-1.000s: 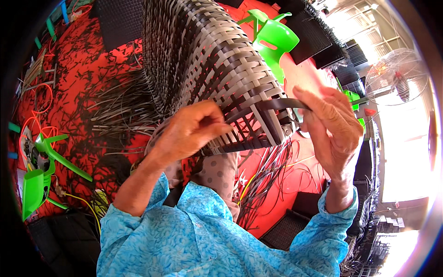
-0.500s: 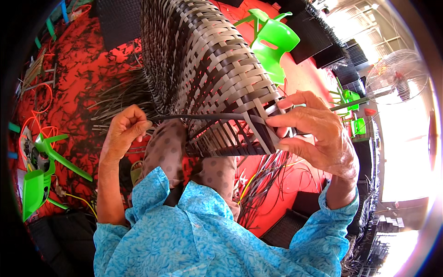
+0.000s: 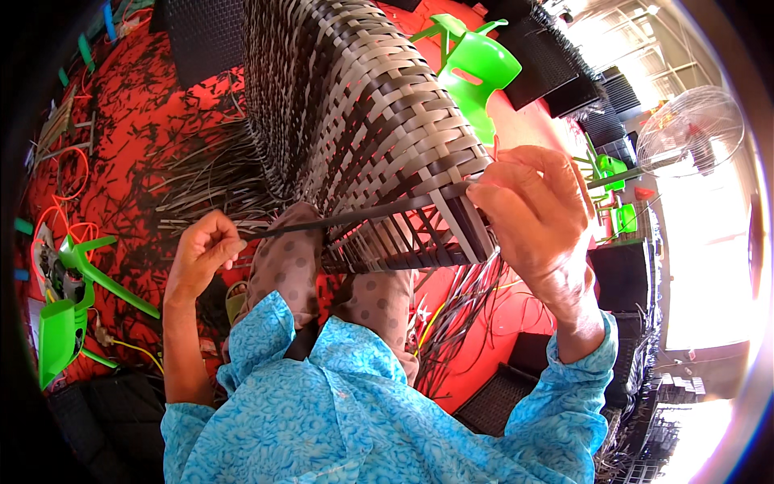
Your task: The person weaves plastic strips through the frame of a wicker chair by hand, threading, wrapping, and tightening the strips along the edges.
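Dark, flat plastic-looking strip (image 3: 355,217) runs across the part-open near end of a tall brown-and-grey woven piece (image 3: 363,105) at the person's knees (image 3: 286,254). Left hand (image 3: 198,256) pinches one end; right hand (image 3: 536,211) sits at the corner, can't tell if it's pinching or just pressing. I'd want it taut, untwisted, snug to the edge. No brands or readable writing that I can spot

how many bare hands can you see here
2: the left hand at one end of the dark strip, the right hand at a corner of the woven panel. No others show.
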Available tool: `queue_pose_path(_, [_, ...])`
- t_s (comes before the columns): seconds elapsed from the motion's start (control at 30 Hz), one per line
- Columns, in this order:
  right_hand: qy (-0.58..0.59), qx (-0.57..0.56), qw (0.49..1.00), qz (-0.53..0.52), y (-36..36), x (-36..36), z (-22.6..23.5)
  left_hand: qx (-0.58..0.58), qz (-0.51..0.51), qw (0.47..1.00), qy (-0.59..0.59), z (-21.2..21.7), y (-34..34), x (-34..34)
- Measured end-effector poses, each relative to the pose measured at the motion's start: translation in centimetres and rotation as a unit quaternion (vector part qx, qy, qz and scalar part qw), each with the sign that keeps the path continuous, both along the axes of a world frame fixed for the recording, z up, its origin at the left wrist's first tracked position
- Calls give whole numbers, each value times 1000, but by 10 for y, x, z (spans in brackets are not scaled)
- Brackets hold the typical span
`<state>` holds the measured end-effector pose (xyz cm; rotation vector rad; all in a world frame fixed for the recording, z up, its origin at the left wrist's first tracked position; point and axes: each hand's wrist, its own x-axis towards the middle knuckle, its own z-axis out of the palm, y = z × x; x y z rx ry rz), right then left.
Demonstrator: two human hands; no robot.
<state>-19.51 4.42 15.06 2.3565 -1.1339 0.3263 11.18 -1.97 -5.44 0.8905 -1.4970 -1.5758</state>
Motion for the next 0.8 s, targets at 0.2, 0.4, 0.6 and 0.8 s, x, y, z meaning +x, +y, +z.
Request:
queue_pose_path(0.2, [-250, 187, 946, -87, 0, -15, -6, 3, 53, 998, -24, -40, 7, 28])
queue_pose_path(0.4, [-502, 434, 744, -73, -2, -33, -18, 48, 14, 999, -3, -66, 3, 0])
queue_pose_path(0.6, [-533, 541, 642, -106, -13, -31, -15, 91, -50, 995, -7, -92, 2, -21])
queue_pose_path(0.8, [-544, 507, 664, -79, -10, -31, -17, 53, -85, 993, -63, -87, 5, -35])
